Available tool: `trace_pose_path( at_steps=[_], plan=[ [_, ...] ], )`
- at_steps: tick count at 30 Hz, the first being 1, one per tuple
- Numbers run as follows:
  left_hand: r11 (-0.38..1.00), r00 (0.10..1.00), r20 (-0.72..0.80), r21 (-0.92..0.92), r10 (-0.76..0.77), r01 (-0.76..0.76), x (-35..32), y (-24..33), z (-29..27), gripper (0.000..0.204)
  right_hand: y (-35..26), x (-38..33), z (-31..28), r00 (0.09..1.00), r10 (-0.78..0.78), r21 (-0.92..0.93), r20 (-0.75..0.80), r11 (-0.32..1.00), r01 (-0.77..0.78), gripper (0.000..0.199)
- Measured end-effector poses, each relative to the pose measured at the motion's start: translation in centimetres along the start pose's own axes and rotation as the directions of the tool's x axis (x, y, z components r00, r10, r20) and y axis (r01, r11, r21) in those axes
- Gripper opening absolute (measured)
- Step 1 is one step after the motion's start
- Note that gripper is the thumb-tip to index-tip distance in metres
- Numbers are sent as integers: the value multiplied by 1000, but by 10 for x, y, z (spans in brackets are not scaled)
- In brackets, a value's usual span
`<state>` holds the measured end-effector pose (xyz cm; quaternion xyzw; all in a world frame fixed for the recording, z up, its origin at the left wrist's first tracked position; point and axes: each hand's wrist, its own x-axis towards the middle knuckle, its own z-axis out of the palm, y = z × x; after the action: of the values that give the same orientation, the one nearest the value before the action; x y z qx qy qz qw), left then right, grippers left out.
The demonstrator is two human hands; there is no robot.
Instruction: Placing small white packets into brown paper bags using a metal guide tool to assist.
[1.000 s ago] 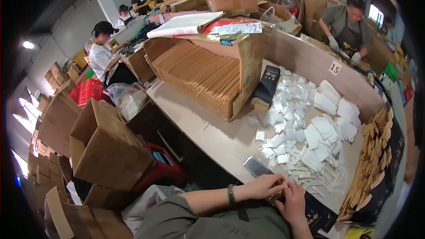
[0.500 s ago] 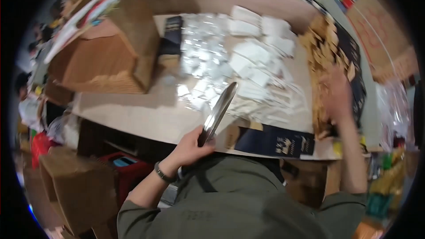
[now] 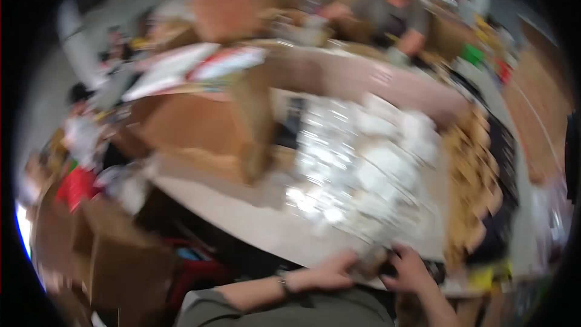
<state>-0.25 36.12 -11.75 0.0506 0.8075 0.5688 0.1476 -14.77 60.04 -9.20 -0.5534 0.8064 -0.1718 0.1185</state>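
Note:
My left hand (image 3: 334, 271) is near the front edge of the table, its fingers closed on one end of a long, shiny metal piece (image 3: 372, 259), smeared by motion. My right hand (image 3: 413, 271) is just to the right of it, thumb and fingers curled at the piece's other side. A small dark patch shows by the right fingertips; whether it is a separate thing I cannot tell. Beyond the hands lie a heap of white packets (image 3: 387, 172) and a row of glossy clear plastic bags (image 3: 327, 145). A pile of tan, curved pieces (image 3: 469, 188) runs along the right side.
An open cardboard box (image 3: 193, 127) lies on the left of the table (image 3: 230, 221). A raised pinkish board (image 3: 363, 75) borders the far side. Another person (image 3: 396, 6) is beyond it. More cartons (image 3: 124, 254) stand at lower left, and a clear plastic bag (image 3: 548, 224) hangs at right.
My view has tilted up and swung left. My right hand has come from the tan pile to the metal piece in my left hand. The piece is now low, between both hands.

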Motion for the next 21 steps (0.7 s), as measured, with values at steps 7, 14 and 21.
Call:
trace_pose_path(
  at_steps=[7,14,21],
  plan=[
    [979,997,77,-201,0,15,11,11,-4,48,-3,37,36,975,-152,-139,-163,982,130,29],
    [834,868,-495,491,29,253,-24,-9,-30,44,-60,52,26,866,497,-40,56,868,-495,33],
    [847,886,-456,500,80,181,-42,-17,-20,57,-35,42,45,805,587,45,93,805,-592,30]
  ],
)
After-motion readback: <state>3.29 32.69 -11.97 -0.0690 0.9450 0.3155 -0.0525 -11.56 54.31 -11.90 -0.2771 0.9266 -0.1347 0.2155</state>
